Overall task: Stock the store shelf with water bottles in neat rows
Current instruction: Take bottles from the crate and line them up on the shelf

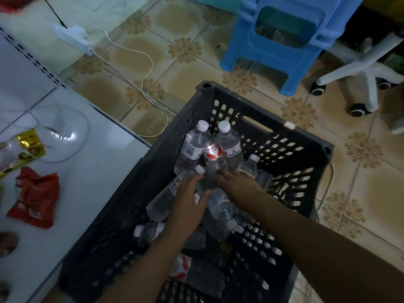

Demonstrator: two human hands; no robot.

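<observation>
A black slotted crate (273,127) stands on the tiled floor and holds several clear water bottles with white caps. Two bottles (192,147) (229,143) lean upright at the far side; the others lie flat. Both my arms reach into the crate. My left hand (188,202) lies over a slanted lying bottle (161,202), fingers on one side of it and thumb on the other. My right hand (237,183) reaches left, and its outstretched fingers touch the base of a red-labelled bottle (213,158). The white shelf board (87,182) lies to the left of the crate.
On the shelf board lie a red packet (36,197) and a gold packet (26,147). A blue plastic stool (273,47) and a white office chair base (367,84) stand beyond the crate. A white power strip (74,38) and its cable run across the floor.
</observation>
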